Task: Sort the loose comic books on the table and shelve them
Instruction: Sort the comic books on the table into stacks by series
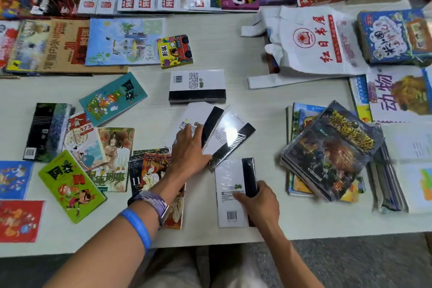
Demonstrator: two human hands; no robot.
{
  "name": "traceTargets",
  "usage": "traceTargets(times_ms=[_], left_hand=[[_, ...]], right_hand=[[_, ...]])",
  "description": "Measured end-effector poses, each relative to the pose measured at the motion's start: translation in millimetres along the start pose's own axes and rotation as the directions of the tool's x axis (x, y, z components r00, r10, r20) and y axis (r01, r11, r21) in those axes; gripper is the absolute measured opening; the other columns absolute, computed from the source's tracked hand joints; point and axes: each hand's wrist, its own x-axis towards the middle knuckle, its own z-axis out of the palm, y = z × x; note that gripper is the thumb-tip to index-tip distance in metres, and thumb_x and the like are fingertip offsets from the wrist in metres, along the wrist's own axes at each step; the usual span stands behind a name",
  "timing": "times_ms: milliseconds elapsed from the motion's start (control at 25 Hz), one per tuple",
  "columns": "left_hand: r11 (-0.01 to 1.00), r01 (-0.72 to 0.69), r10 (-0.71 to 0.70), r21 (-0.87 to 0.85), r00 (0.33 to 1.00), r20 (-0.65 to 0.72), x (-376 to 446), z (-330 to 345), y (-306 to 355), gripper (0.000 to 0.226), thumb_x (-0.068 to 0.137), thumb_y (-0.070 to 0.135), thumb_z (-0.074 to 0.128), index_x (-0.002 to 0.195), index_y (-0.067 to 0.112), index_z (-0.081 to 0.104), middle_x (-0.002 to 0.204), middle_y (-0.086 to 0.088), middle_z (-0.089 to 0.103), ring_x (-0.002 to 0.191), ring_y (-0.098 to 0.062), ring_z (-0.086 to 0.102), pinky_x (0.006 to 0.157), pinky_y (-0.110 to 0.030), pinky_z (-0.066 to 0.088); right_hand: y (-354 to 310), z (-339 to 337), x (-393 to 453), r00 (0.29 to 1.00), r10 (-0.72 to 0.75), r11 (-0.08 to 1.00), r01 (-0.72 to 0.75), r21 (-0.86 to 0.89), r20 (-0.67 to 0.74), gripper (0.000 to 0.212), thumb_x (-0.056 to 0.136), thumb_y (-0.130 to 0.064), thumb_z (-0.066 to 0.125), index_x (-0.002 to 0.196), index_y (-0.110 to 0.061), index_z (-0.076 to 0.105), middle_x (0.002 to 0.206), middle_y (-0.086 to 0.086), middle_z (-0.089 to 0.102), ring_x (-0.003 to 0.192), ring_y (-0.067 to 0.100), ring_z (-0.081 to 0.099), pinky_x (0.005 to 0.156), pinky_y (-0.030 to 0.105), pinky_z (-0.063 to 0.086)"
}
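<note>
You're mid-sort, gathering the matching white-and-black volumes. Near the table's (304, 224) front edge, your right hand (259, 201) grips the nearest white-and-black book (230, 184). Just beyond, your left hand (190, 151) lies flat, fingers straight, on two fanned copies (210, 124). A fourth copy (197, 85) sits mid-table past them. Next move, I'd say: stack these four squarely. Mixed comics (93, 154) wait at the left edge, unsorted; no shelf in view.

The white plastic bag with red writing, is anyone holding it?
No, the white plastic bag lies untouched on the table's far side; both hands rest on white-and-black books nearer the person.
</note>
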Motion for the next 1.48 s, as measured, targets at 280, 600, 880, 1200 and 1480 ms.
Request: traceTargets(times_ms=[280,600,880,1200,1480], left_hand=[[0.974,0.191,-0.188,-0.123,0.982,0.031,27,-17,-11,0.077,0.065,0.065,0.076,0.126,0.041,0.036,0.129,-0.013,0.043,0.122,-0.039,0.045,0.100,-0.050,0.037],[0.995,0.012,-0.015,-0.101,1.000,-0.028,27,-4,4,0.084,0.068,0.056,0.082,0.134,0.035,0.036,0.124,-0.011,0.044,0.113,-0.030,0.045,0.081,-0.035,0.045],[0.984,0.086,-0.085,-0.157,0.996,0.015,37,-3,21,0.085,0.074,0.057,0.077,0.140,0.020,0.037,0.127,-0.014,0.049,0.116,-0.033,0.049,0.081,-0.035,0.041],[0.887,0.098,-0.025,-0.451,0.986,0.165,27,8,60,0.039,0.092,0.045,0.055,0.107,0.011,0.065,0.107,-0.012,0.065,0.096,-0.028,0.063,0.082,-0.037,0.053],[0.733,0.200,0.015,-0.650,0.951,0.309,8,-6,70,0.066,0.061,0.051,0.085,0.115,0.024,0.058,0.106,0.003,0.070,0.095,-0.019,0.068,0.087,-0.041,0.057]], right_hand=[[17,-36,-15,0.993,-0.120,0.824,0.105,0.557,-0.010,0.014,0.086,-0.021,0.078,0.092,-0.022,0.066,0.086,-0.007,0.076,0.078,0.018,0.074,0.056,0.022,0.055],[-13,-51,4,0.986,-0.108,0.523,-0.054,0.851,0.129,0.019,0.089,-0.019,0.071,0.105,-0.014,0.063,0.111,0.016,0.075,0.102,0.032,0.073,0.080,0.040,0.062],[-38,-25,32,0.967,0.157,0.535,-0.254,0.806,0.201,0.021,0.096,-0.002,0.059,0.117,-0.006,0.059,0.106,0.014,0.076,0.086,0.024,0.076,0.073,0.034,0.059],[-49,-21,34,0.983,0.168,0.609,-0.162,0.777,0.073,0.023,0.095,0.000,0.059,0.104,-0.021,0.061,0.105,0.007,0.073,0.091,0.022,0.072,0.080,0.034,0.060],[-48,-27,30,0.975,0.125,0.503,-0.222,0.835,0.184,0.036,0.099,-0.001,0.054,0.134,-0.012,0.058,0.127,0.010,0.070,0.112,0.028,0.068,0.093,0.038,0.057]])
